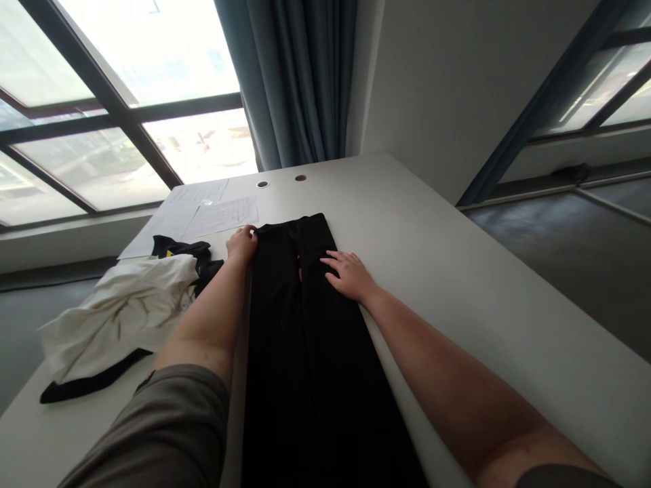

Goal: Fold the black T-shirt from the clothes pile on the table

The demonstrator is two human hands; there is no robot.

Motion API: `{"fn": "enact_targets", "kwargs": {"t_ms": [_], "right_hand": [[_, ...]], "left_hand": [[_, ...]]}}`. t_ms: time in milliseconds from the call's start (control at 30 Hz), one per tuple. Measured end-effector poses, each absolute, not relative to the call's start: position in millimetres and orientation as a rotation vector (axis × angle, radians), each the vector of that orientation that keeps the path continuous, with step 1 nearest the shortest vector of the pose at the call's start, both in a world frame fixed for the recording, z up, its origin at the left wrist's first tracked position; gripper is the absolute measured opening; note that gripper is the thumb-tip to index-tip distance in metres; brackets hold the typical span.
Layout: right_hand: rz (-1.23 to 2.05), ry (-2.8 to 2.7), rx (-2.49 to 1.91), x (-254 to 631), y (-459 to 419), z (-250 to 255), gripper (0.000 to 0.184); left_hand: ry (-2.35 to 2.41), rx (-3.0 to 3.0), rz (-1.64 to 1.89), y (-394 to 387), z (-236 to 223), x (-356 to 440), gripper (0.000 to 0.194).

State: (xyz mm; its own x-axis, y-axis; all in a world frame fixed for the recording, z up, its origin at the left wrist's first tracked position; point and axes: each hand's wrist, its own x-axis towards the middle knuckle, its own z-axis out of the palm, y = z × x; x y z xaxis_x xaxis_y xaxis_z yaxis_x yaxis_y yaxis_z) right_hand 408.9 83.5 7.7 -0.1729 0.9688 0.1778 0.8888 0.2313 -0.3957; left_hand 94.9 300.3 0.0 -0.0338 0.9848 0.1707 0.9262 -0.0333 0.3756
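A pair of black trousers (pixel 305 339) lies lengthwise on the white table, waistband at the far end and legs running toward me. At the waistband's left corner, my left hand (pixel 242 244) is closed with its fingers curled on the cloth edge. My right hand (pixel 350 274) rests on the right side of the trousers below the waistband, its fingers spread over the fabric. A small pinkish-red patch shows near the middle seam between my hands. The near end of the legs runs out of view.
Left of the trousers lie a crumpled cream garment (pixel 122 305) with a black band and a smaller black cloth (pixel 180 247). Printed papers (pixel 218 215) lie at the far left of the white table (pixel 447 325). Two cable holes, a blue curtain (pixel 300 81) and windows are beyond.
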Motion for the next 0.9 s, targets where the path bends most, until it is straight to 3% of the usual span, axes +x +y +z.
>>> {"fn": "enact_targets", "kwargs": {"t_ms": [500, 733, 900], "right_hand": [[0.286, -2.115, -1.709, 409, 84, 8, 0.048], [0.303, -2.106, -1.717, 408, 84, 11, 0.048], [0.295, -2.109, -1.716, 408, 83, 10, 0.048]], "left_hand": [[1.942, 1.987, 0.702, 326, -1, 88, 0.031], [1.946, 2.004, 0.759, 325, -2, 92, 0.016], [2.053, 2.004, 0.877, 318, 3, 96, 0.019]]}}
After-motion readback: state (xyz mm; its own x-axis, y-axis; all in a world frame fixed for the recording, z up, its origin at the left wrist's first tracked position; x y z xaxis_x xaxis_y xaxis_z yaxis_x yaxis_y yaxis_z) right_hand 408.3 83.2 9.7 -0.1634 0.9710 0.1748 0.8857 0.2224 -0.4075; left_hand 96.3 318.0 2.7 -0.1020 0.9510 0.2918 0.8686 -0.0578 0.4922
